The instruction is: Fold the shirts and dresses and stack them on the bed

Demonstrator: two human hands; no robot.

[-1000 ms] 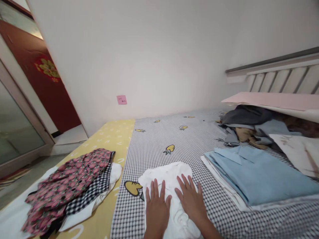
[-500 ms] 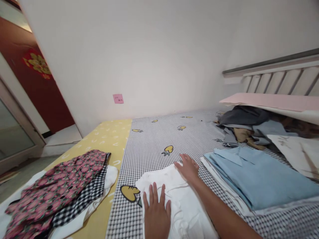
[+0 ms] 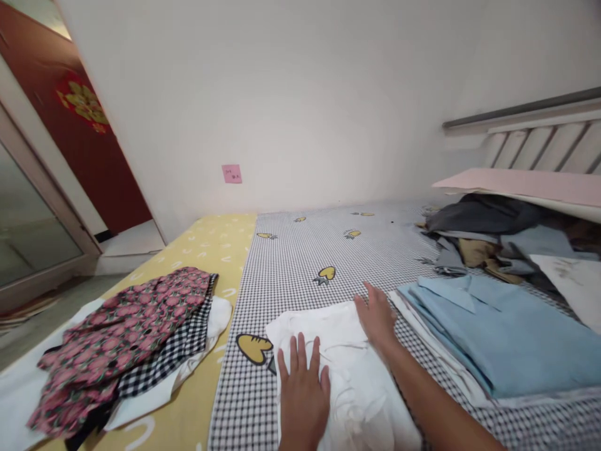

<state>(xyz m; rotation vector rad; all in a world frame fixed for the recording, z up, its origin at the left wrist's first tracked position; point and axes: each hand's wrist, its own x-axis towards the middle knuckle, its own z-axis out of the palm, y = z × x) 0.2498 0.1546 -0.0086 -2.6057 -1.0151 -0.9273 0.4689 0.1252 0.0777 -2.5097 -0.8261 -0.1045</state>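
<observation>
Only writing I can spot is some dark scrawl on a square pink paper note [image 3: 231, 174] on the plain white wall [image 3: 328, 106], too small to read. The wrinkled white fabric garment [image 3: 350, 369], roughly rectangular, lies on a black-and-white checked cloth sheet [image 3: 286, 269]. Left hand [image 3: 304, 394]'s flat on it, fingers loosely spread; right hand [image 3: 378, 318]'s at its far right corner, fingers unclenched.

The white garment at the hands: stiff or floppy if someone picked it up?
Probably floppy: the white garment shows soft wrinkles beside the left hand. It looks like thin cloth, so likely light for its size. Lifted only by the corner near the right hand, it would probably sag.
</observation>
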